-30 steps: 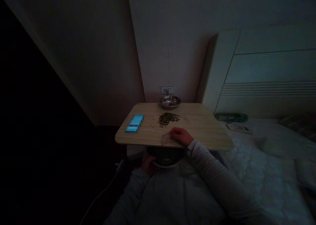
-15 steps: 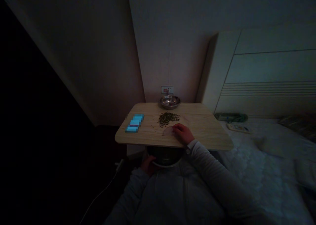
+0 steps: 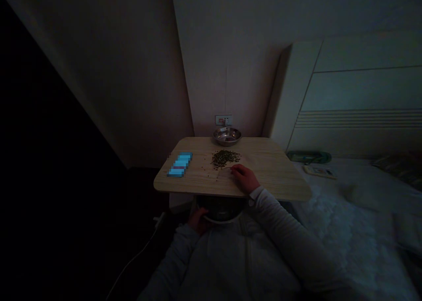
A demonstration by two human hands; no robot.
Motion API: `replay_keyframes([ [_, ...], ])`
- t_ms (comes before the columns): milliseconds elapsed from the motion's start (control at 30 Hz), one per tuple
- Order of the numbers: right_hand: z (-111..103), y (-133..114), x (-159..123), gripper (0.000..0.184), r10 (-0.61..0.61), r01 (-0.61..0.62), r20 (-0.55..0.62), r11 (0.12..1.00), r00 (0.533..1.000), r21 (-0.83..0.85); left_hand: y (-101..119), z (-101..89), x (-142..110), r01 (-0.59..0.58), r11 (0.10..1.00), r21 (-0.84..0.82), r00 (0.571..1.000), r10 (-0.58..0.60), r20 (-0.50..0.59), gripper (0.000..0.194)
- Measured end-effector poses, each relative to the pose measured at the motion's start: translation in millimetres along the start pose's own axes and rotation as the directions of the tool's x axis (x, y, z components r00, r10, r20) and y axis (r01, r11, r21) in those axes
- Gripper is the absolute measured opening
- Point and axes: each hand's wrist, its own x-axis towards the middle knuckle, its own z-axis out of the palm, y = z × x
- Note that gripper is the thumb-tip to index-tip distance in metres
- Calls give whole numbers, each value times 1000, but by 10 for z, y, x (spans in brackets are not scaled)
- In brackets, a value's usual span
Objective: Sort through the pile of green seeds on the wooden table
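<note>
A clear sheet (image 3: 224, 173) is pinched by the right hand (image 3: 244, 178) between loose green seeds (image 3: 224, 158) and the table's (image 3: 277, 173) near edge, a steel bowl (image 3: 227, 136), contents unclear, is set at the far edge, and a dark-inside basin (image 3: 221, 210) is gripped below the near edge by the left hand (image 3: 198, 221), fingers mostly hidden.

Right hand slides in toward the grains

From where I stand, the right hand (image 3: 244, 179) has moved forward, carrying the thin clear piece (image 3: 224, 173) from the near edge of the tabletop (image 3: 277, 178) to just beside the dark grains (image 3: 225, 157).
</note>
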Motion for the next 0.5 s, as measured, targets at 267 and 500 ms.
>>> replay_keyframes([
  [267,-3,21,-3,19,-41,41,43,999,998,16,-8,-39,24,-42,999,-7,998,43,39,42],
  [500,8,-10,-25,19,-70,69,75,998,995,12,4,-1,-1,-4,1000,11,1000,4,19,38],
])
